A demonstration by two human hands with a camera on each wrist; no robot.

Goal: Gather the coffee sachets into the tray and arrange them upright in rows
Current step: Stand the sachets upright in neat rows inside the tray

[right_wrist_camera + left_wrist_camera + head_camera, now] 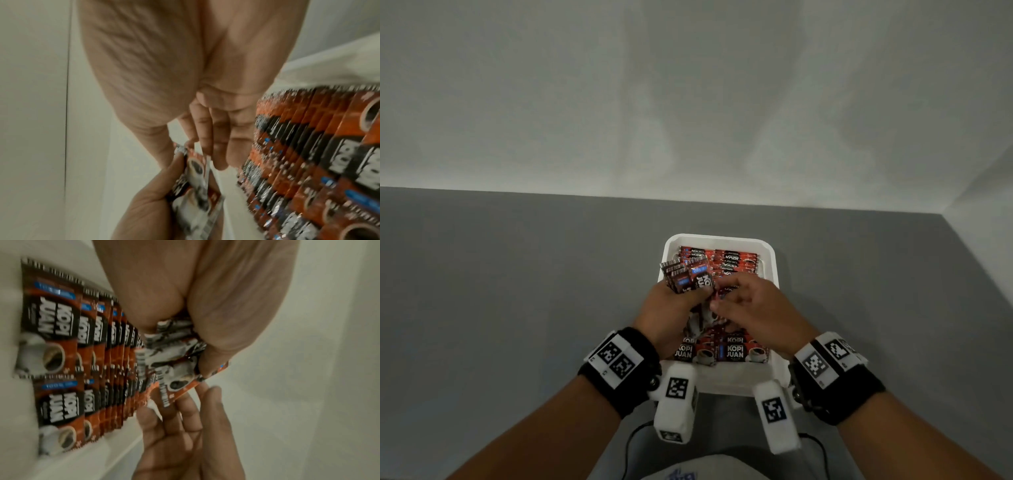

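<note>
A white tray (719, 238) on the grey table holds red-and-black coffee sachets standing upright in rows, at its far end (736, 260) and its near end (729, 353). Over the tray's middle, my left hand (688, 298) grips a fanned bundle of sachets (688, 275). My right hand (722, 301) meets it from the right. Its thumb and fingers (205, 138) pinch the edge of one sachet (195, 165) in that bundle. The left wrist view shows the bundle (174, 356) in my palm and the standing rows (61, 353) beside it. The tray's middle is hidden by both hands.
The grey table (517, 291) spreads to the left and beyond the tray, ending at a white wall (688, 102) behind and on the right. White wrist-camera blocks (678, 401) hang at the tray's near rim. Dark cables (630, 445) run near my body.
</note>
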